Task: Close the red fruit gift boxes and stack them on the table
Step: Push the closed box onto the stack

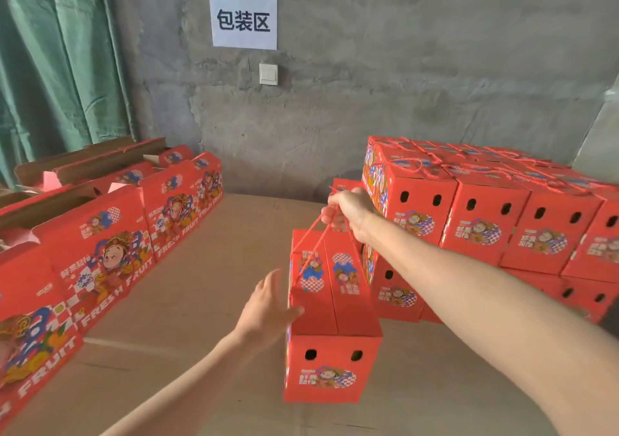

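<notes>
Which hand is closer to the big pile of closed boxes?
Right. The right hand grips the rope of the box right beside the pile; the left hand is farther off, at the box's left side.

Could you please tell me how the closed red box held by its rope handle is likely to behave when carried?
It will probably swing: the right hand grips only the thin rope handle, and the left hand touches the red box. The cardboard looks stiff, keeping square edges. Perhaps not heavy, since one hand manages the rope.
</notes>
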Demonstrator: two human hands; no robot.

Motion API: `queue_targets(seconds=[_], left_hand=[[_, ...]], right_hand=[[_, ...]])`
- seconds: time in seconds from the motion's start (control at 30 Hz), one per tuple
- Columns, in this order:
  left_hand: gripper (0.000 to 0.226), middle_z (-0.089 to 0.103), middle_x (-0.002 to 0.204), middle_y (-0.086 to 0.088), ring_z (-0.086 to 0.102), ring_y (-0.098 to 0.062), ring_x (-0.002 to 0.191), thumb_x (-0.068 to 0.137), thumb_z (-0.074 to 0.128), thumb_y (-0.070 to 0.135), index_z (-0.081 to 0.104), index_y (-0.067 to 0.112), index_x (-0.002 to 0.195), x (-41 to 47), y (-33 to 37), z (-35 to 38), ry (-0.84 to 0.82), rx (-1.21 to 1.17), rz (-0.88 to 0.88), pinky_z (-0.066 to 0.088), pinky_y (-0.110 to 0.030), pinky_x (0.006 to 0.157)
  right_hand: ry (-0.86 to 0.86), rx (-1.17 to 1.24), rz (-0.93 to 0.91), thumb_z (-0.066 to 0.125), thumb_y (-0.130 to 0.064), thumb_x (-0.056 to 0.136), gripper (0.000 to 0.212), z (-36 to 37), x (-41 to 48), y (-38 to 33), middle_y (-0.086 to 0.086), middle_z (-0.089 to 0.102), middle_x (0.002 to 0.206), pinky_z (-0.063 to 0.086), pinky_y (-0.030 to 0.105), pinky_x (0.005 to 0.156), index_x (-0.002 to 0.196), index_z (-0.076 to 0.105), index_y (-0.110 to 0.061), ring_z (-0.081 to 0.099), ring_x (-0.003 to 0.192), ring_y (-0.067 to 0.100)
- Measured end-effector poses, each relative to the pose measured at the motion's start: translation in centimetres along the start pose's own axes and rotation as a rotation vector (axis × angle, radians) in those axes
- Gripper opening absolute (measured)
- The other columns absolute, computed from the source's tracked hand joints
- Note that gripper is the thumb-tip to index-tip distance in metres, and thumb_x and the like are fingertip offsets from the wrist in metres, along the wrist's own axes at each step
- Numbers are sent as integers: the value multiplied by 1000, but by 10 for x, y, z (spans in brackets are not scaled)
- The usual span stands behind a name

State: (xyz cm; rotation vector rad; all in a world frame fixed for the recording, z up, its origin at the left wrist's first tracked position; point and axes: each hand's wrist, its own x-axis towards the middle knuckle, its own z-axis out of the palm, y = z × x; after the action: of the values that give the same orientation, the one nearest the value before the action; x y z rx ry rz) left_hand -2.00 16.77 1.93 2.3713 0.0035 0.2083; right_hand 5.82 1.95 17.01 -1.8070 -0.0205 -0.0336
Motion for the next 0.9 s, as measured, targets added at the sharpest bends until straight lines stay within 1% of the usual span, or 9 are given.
queue_targets(seconds=[0.1, 0.2, 0.27, 0.3, 0.37, 0.47, 0.6, 0.77, 0.9], left_hand=[[66, 48, 138, -2, 42, -17, 127, 80, 68, 20, 41, 15, 139, -6, -10, 13, -80, 30, 91, 32, -19, 97], [49, 48, 140, -4, 41, -14, 131, 84, 65, 17, 54, 11, 131, -9, -12, 21, -142, 82, 187, 25, -13, 101], [44, 45, 143, -5, 41, -13, 132, 86, 62, 16, 57, 10, 129, -13, -14, 28, -163, 105, 232, 24, -13, 104], [43, 43, 144, -4, 42, -13, 132, 87, 61, 15, 57, 10, 130, -16, -15, 32, -161, 118, 253, 24, -13, 104], [40, 43, 144, 0, 44, -12, 130, 90, 56, 13, 57, 11, 130, -19, -19, 37, -122, 156, 292, 25, -12, 105], [34, 48, 141, 4, 49, -12, 125, 93, 52, 11, 61, 13, 126, -22, -22, 40, -39, 186, 361, 25, -7, 99], [35, 47, 143, 2, 47, -12, 129, 94, 49, 9, 61, 13, 127, -21, -21, 41, -46, 212, 390, 26, -10, 103], [35, 51, 140, 0, 44, -14, 132, 92, 55, 10, 62, 12, 126, 4, -18, 34, -140, 345, 472, 30, -18, 107], [35, 72, 105, -2, 68, -18, 96, 64, 83, 7, 76, 9, 98, 27, -11, 40, -108, 438, 503, 52, -19, 81]], right_hand=[[-93, -221, -53, 47, -3, 91, 23, -3, 0, 30, 19, 70, 77, 49, 30, 64, 70, 56, -4, 63, 66, 25], [-67, -701, -168, 49, -12, 93, 26, -17, -13, 61, 22, 66, 84, 49, 36, 71, 73, 56, 2, 62, 81, 34], [-44, -1017, -269, 49, -27, 95, 30, -25, -33, 87, 19, 61, 110, 45, 37, 87, 106, 58, -1, 56, 106, 34], [-133, -1076, -287, 49, -34, 95, 47, -27, -46, 103, 17, 48, 135, 39, 39, 101, 131, 45, -5, 44, 127, 31], [-423, -1119, -308, 45, -42, 96, 67, -27, -68, 137, 7, 11, 159, 17, 43, 118, 150, 14, -20, 8, 147, 24], [-542, -1263, -324, 36, -30, 101, 63, -18, -83, 177, 2, -13, 159, 1, 42, 118, 151, -2, -31, -15, 146, 24], [-423, -1293, -405, 31, -4, 98, 69, -13, -84, 186, 7, -13, 159, -1, 45, 117, 151, -3, -32, -12, 146, 30], [-379, -1358, -436, 32, -5, 99, 67, -11, -75, 189, 13, -9, 159, -3, 46, 117, 152, -1, -29, -8, 145, 36], [-345, -1330, -387, 39, -6, 97, 71, -4, -50, 192, 12, -9, 159, -1, 43, 118, 152, 2, -31, -6, 146, 34]])
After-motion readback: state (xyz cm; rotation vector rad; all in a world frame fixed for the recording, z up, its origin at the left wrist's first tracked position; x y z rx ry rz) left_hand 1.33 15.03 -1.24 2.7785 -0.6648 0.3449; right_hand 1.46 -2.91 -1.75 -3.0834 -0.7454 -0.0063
